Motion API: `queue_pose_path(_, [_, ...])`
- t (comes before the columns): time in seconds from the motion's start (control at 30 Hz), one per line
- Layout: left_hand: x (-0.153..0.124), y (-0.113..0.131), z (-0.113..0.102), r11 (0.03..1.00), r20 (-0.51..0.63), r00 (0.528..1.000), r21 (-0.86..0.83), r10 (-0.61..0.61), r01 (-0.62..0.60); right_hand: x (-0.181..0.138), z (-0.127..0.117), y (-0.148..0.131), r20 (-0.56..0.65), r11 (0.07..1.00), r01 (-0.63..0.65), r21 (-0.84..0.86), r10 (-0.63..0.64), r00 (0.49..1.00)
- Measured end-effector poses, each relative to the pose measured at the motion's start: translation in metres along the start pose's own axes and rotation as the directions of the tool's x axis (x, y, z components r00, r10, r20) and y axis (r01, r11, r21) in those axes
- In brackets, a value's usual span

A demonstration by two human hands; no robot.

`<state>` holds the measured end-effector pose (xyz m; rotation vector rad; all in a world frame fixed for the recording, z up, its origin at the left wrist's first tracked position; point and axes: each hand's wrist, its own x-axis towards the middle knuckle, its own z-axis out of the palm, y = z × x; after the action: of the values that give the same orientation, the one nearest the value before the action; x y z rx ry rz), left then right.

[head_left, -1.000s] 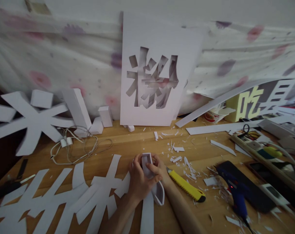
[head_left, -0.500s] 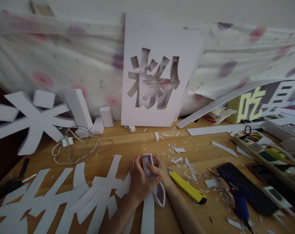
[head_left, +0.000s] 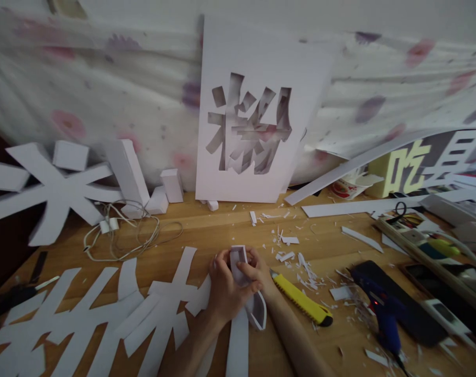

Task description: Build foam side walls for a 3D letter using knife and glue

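Observation:
Between my two hands is a white foam-board box letter piece (head_left: 255, 310), long and hollow, with raised side walls and a pointed near end. My left hand (head_left: 225, 285) is closed on its left side, the thumb reaching across. My right hand (head_left: 261, 272) wraps round its right side, with a finger laid over the hollow. A flat white strip (head_left: 236, 345) runs from under the piece toward me. Right beside my right hand lies a yellow utility knife (head_left: 302, 301), its blade end pointing at my wrist.
Flat white cut-out characters (head_left: 84, 319) cover the left front. A white board with a cut-out character (head_left: 241, 186) leans at the back. Foam scraps (head_left: 306, 269), a blue glue gun (head_left: 383, 309) and a black phone-like slab (head_left: 414, 314) lie rightward; a coiled cable (head_left: 122, 230) lies left.
Both hands keep the same hold on the white piece, with almost no movement. The whole view has shifted very slightly.

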<state>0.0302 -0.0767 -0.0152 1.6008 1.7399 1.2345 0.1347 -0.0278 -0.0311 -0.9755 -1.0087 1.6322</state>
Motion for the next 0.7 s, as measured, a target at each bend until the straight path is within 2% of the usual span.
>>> queue_pose_path(0.47, [-0.0006, 0.0012, -0.0003, 0.996, -0.029, 1.0, 0.089, 0.004, -0.001, 0.0006, -0.0016, 0.0038, 0.031, 1.0, 0.012, 0.024, -0.012, 0.999])
queue_pose_path(0.7, [-0.0003, -0.0015, 0.0003, 0.99, -0.045, 0.997, 0.13, 0.068, -0.062, 0.0013, -0.0017, 0.0049, 0.033, 0.999, 0.012, 0.034, -0.013, 0.999])
